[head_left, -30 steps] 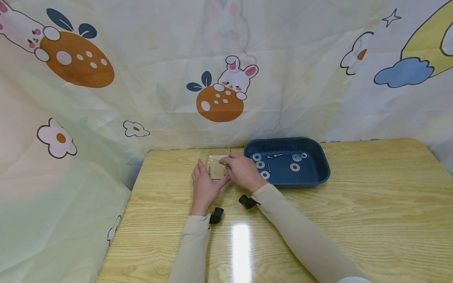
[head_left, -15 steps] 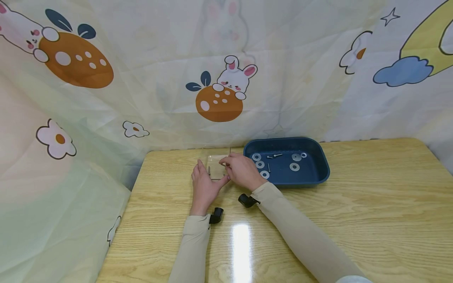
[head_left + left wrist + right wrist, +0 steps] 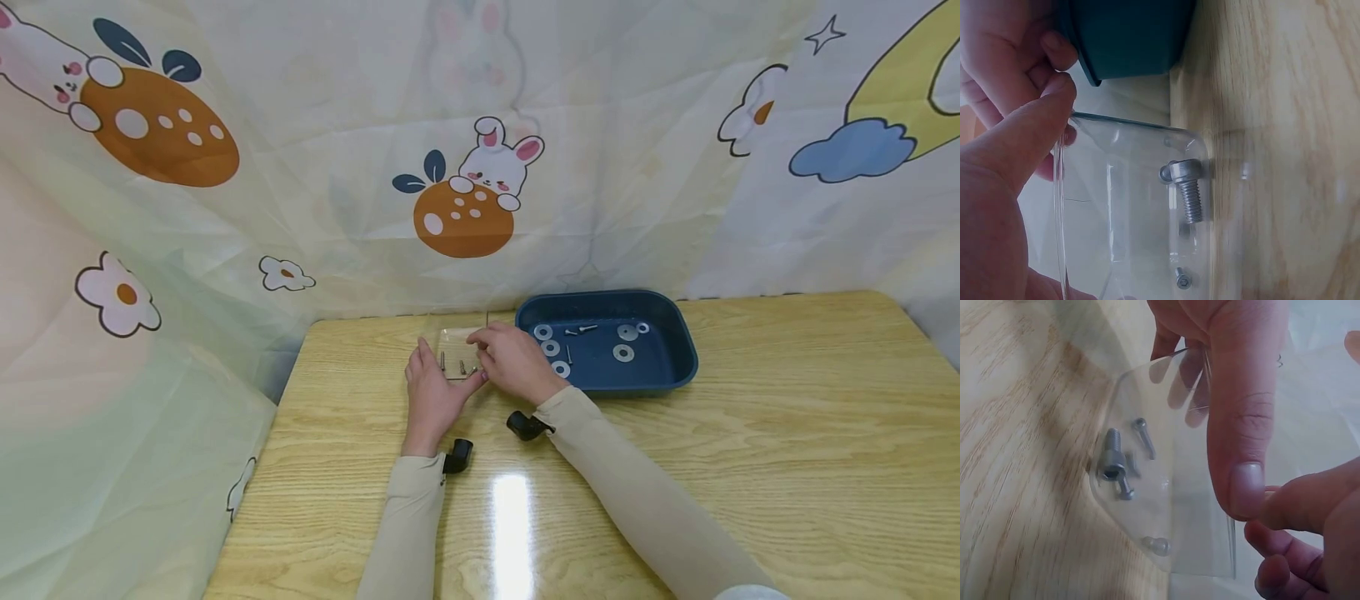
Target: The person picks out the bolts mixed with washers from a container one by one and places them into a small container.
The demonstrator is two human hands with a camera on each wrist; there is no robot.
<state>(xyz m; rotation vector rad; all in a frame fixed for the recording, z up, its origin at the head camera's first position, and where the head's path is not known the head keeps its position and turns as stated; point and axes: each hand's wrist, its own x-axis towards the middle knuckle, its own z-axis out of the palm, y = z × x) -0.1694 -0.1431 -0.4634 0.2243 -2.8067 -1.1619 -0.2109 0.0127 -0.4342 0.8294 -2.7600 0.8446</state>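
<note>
A clear plastic box [image 3: 454, 350] sits on the wooden table. My left hand [image 3: 435, 400] grips it, fingers along its left side and thumb over the near rim. Inside lie several loose screws, among them a thick socket-head screw [image 3: 1189, 187] with a coarse thread and a thin long screw [image 3: 1145, 437]. My right hand [image 3: 517, 360] is over the box's right side, its fingers loosely bent and nothing visible between them. In the right wrist view its fingertips lie right by the left thumb [image 3: 1247, 487].
A dark blue tray [image 3: 682, 367] stands right of the box, behind the right hand. It holds several flat washers [image 3: 623, 353] and a few screws [image 3: 587, 328]. A printed curtain [image 3: 337, 208] hangs along the table's back edge.
The small screw pinched in the right hand has been let go, and another screw now shows in the box. The right fingers have shifted slightly right. The left hand keeps its place.
</note>
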